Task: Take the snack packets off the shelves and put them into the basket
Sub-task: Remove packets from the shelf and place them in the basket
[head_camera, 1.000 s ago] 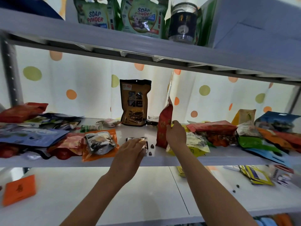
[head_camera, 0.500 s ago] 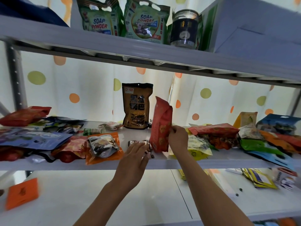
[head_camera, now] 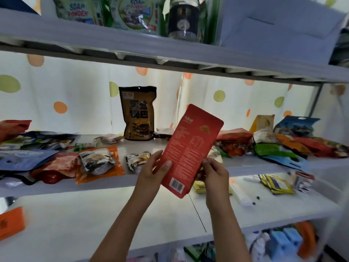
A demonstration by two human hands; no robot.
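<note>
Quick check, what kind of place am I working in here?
Probably a mock shop or storeroom, not a real store: white metal shelves strewn with loose snack packets, soap powder bags on top, and a polka-dot curtain hung behind as backdrop.

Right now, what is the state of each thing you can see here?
red packet: lifted off the shelf, tilted, held in both hands
left hand: grips its left edge
right hand: pinches its right edge
brown pouch: standing upright
orange packet: lying flat
jar: upright
</note>
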